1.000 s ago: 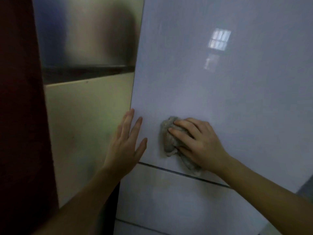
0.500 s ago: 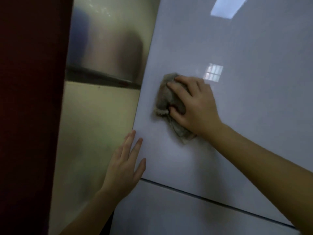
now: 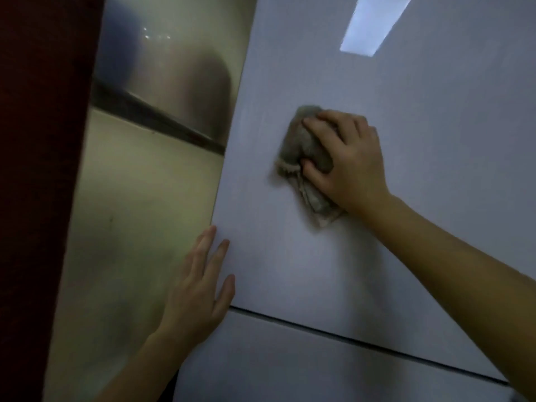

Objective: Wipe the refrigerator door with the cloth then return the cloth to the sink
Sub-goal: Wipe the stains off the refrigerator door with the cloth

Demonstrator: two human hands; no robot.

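The glossy white refrigerator door (image 3: 420,146) fills the right side of the view. My right hand (image 3: 348,161) presses a bunched grey cloth (image 3: 298,146) flat against the door, fingers curled over it; a frayed corner of the cloth hangs out below the palm. My left hand (image 3: 200,288) lies flat with fingers spread at the door's left edge, just above the dark seam (image 3: 348,339) between the upper and lower door. The sink is out of view.
A shiny metallic side panel (image 3: 150,184) with a dark horizontal band runs to the left of the door. A dark red-brown surface (image 3: 37,169) borders the far left. A ceiling light reflection (image 3: 374,24) shows near the door's top.
My right hand has carried the cloth up the door from just above the seam and slightly right. My left hand has stayed at the door's edge.
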